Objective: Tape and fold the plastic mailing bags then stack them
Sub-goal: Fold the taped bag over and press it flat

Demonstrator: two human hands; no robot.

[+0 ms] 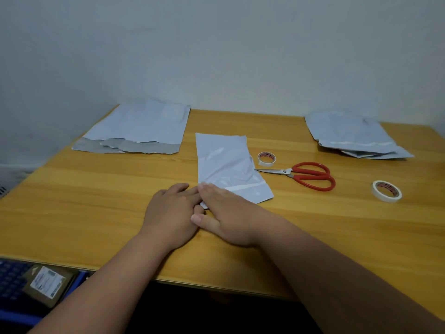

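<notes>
A folded white plastic mailing bag (226, 165) lies near the middle of the wooden table (96, 189), its long axis running from about 12 o'clock down toward 5 o'clock, with a strip of clear tape across its near end. Both hands meet at the bag's near left corner. The right hand (226, 213) lies flat, palm down, fingers straight and together, pressing that corner of the bag onto the table, thumb stretched out toward 9 o'clock. The left hand (171, 210) rests just beside it at 9 o'clock, fingers extended toward the bag edge and partly tucked under the right hand's fingers; whether it pinches anything there is hidden.

At 10 o'clock from the bag, at the far left of the table, sits a flat pile of unfolded mailing bags (137, 128), torn grey edges showing along its near side. At 2 o'clock, at the far right, is a stack of folded bags (356, 136). Just beside the bag at 3 o'clock stands a small roll of white tape (266, 159), and red-handled scissors (308, 175) lie near it, blades pointing at the bag. A second tape roll (386, 191) rests further out at 3 o'clock, well apart from the bag. Below the table's near left edge a cardboard box with a label (48, 283) shows.
</notes>
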